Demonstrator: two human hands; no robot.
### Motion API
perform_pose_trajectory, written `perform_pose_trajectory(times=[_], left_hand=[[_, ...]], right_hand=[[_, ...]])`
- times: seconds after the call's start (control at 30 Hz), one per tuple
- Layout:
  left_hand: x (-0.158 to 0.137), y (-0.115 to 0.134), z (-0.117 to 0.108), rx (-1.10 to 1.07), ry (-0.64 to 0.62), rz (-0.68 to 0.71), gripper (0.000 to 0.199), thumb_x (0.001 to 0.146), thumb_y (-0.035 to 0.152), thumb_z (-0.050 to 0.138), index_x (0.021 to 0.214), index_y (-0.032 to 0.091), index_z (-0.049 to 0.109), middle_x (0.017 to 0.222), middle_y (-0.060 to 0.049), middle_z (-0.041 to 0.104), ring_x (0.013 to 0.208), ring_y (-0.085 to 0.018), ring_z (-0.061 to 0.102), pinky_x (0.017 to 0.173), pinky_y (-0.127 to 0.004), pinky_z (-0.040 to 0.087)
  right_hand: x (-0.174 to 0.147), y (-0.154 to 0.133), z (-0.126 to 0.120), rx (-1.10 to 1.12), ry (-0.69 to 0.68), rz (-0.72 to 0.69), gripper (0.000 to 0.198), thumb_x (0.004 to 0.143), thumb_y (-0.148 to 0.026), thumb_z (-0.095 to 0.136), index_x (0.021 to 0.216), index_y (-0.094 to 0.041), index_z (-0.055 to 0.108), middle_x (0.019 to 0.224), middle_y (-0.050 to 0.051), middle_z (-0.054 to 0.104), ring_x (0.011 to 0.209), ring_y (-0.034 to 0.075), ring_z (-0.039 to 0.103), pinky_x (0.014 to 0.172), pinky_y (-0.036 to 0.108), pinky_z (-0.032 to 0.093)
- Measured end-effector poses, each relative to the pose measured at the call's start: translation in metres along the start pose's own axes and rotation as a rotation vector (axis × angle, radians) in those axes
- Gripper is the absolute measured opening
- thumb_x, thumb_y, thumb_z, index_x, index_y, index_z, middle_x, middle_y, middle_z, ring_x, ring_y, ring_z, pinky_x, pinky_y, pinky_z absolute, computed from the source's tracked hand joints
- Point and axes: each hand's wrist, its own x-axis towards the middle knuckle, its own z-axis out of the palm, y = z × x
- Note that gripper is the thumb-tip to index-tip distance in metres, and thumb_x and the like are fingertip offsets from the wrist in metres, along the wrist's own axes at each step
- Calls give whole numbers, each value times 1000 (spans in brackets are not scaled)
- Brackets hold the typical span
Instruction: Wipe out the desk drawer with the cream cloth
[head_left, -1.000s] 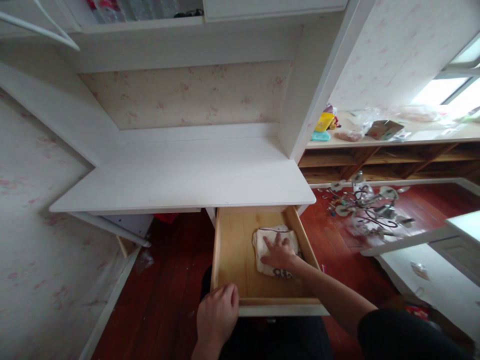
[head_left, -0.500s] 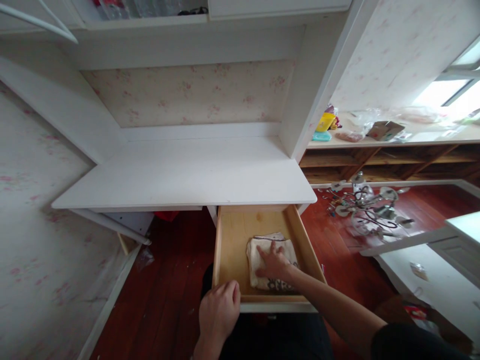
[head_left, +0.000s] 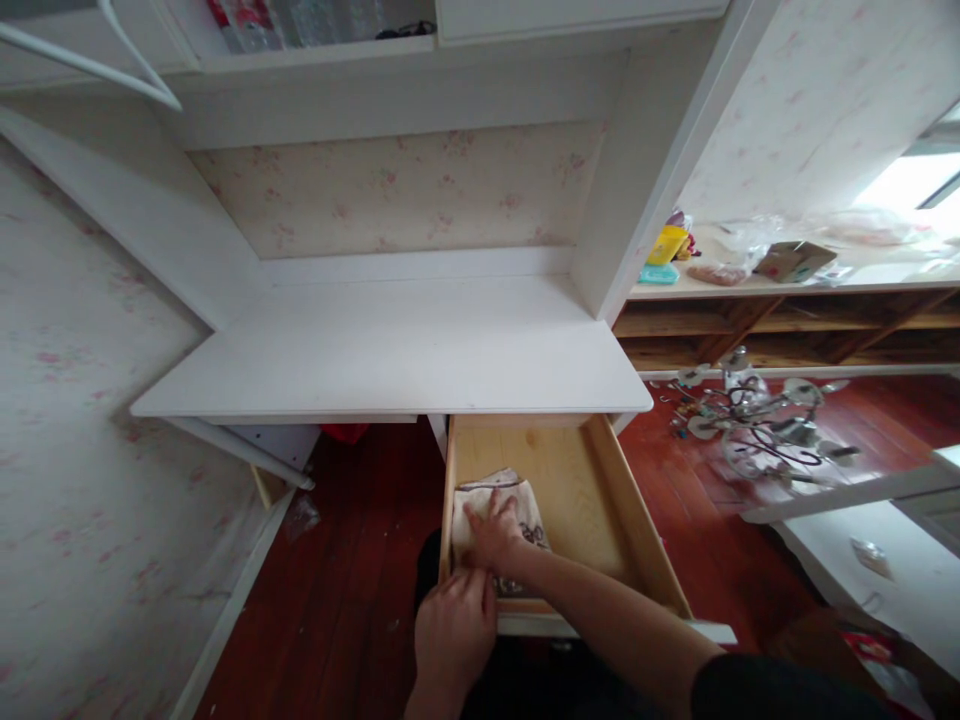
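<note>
1. The cloth (head_left: 525, 510) is held flat on the floor of the drawer (head_left: 585, 495), at its left side near the front, by the right hand (head_left: 495, 535); this grip is spread, the fingers fanned.
2. The drawer's front left corner is covered by the curled left hand (head_left: 455, 622); whether anything is pinched cannot be told.
3. Even pressure is best given through the whole palm, so that the cloth is not bunched against the drawer's side.
4. Because the hands nearly meet at that corner, the drawer should be braced without the cloth being trapped.
5. Behind the drawer and above it, a white surface (head_left: 420, 345) is seen.
6. Right of the drawer, a chandelier (head_left: 765, 415) is laid on the red floor (head_left: 645, 470); farther off, a cardboard box (head_left: 795, 260) is set atop low shelves (head_left: 742, 322).
</note>
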Motion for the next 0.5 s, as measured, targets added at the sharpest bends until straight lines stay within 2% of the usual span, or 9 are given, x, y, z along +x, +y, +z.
perform_pose_trajectory(times=[0.07, 0.2, 0.27, 0.37, 0.43, 0.5], left_hand=[[0, 0, 0, 6, -22, -7, 30, 97, 25, 37, 89, 26, 66, 84, 0, 72, 79, -16, 67, 68, -26, 39], [2, 2, -1, 28, -58, -38, 32, 97, 24, 36, 86, 25, 66, 80, 1, 71, 76, -15, 66, 66, -26, 38], [2, 3, -3, 31, -55, -42, 34, 98, 25, 34, 85, 26, 65, 79, 1, 71, 75, -16, 65, 66, -26, 38], [3, 4, -4, 21, -39, -50, 37, 100, 27, 31, 84, 26, 65, 78, 1, 70, 74, -15, 65, 66, -26, 38], [3, 5, -5, 11, -34, -56, 39, 100, 28, 29, 85, 26, 65, 79, 0, 70, 75, -15, 65, 67, -26, 38], [4, 6, -6, 15, -47, -66, 39, 100, 28, 30, 86, 26, 67, 80, -1, 70, 76, -16, 65, 68, -27, 39]], right_hand=[[9, 4, -13, -39, -39, 28, 91, 78, -65, 55, 151, -15, 33, 149, 27, 37, 138, 57, 17, 95, 85, 10], [35, 18, -48, -10, -17, 146, 86, 83, -57, 56, 152, -13, 29, 152, 30, 28, 137, 55, 21, 97, 81, 10], [48, 25, -63, 37, 26, 204, 81, 85, -53, 54, 153, -16, 28, 155, 28, 21, 137, 54, 21, 94, 80, 19], [62, 36, -75, 134, 121, 247, 72, 87, -48, 49, 152, -25, 27, 158, 21, 17, 137, 54, 18, 83, 73, 39], [66, 41, -77, 191, 160, 250, 69, 87, -47, 51, 149, -28, 31, 157, 18, 18, 137, 53, 16, 81, 67, 43], [68, 44, -76, 208, 161, 241, 68, 86, -49, 53, 148, -29, 33, 157, 17, 19, 138, 53, 12, 84, 67, 42]])
